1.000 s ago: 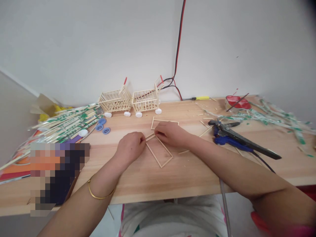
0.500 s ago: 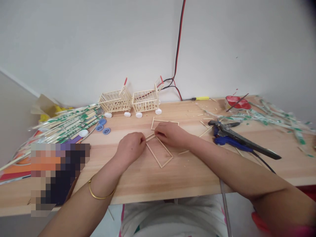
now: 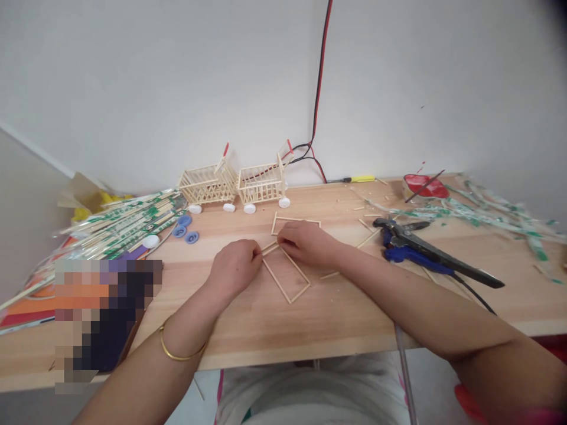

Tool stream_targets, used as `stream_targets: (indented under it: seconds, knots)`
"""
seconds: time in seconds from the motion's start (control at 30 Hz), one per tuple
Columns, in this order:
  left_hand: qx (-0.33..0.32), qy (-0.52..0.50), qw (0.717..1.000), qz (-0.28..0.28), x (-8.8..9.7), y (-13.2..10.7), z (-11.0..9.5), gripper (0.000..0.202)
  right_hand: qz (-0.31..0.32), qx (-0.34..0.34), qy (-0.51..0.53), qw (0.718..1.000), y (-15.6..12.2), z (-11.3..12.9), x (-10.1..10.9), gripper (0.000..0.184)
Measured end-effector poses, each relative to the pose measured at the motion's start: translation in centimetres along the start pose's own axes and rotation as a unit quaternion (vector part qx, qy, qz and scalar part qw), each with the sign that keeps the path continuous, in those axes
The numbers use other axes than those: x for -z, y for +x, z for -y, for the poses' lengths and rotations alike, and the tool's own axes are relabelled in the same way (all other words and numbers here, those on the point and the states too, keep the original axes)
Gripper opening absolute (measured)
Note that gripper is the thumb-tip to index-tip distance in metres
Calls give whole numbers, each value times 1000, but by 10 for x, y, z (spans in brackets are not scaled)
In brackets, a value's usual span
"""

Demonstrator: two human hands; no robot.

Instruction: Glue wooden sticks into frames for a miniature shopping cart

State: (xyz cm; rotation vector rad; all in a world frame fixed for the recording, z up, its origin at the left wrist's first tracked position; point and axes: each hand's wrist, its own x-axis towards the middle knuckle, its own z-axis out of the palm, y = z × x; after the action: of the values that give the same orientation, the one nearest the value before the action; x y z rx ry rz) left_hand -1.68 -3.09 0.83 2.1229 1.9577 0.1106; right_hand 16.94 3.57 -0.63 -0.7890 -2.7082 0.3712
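Observation:
A rectangular frame of thin wooden sticks [image 3: 294, 264] lies on the table. At its far end a short wooden stick [image 3: 270, 247] spans between my two hands. My left hand [image 3: 237, 265] pinches the left end of that stick, fingers closed. My right hand [image 3: 305, 241] has its fingertips closed at the right end, by the frame's far corner. Whether the stick touches the frame I cannot tell. Just beyond my right hand lies another stick frame [image 3: 273, 223], partly covered by the hand.
Two small stick-built carts [image 3: 261, 184] with white wheels stand near the wall. To the right lie a blue-and-black glue gun [image 3: 398, 251], a red-stained dish [image 3: 427, 186] and torn wrappers [image 3: 487, 215]. Wrapped sticks [image 3: 128, 227] and blue discs [image 3: 191, 237] are at left.

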Motion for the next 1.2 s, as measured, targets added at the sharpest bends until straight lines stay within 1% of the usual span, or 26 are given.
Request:
stream_targets:
  seconds: [0.4,0.77,0.9,1.0,1.07,1.13,1.2]
  knots:
    - [4,-4,1000,9,4,-1,-2,21,3,3,-3,1000,0,1,2,17]
    - [-6,-13,1000,1,2,-2,-2,19,-9,2,11,1000,-2,1,0,13]
    - [-18,-28,999,-16,4,-2,-2,18,-1,3,27,1000,-2,1,2,13]
    - [-21,-45,998,-29,5,-2,-2,17,-13,-28,53,998,-2,1,4,12]
    - [-25,-56,997,-39,5,-2,-1,16,-29,-50,93,994,-2,1,5,11]
    - [-36,-65,996,-47,4,-2,0,15,-44,-57,143,987,-2,1,6,9]
    - [-49,-77,995,-51,2,-2,1,13,-55,-51,186,980,-2,1,7,8]
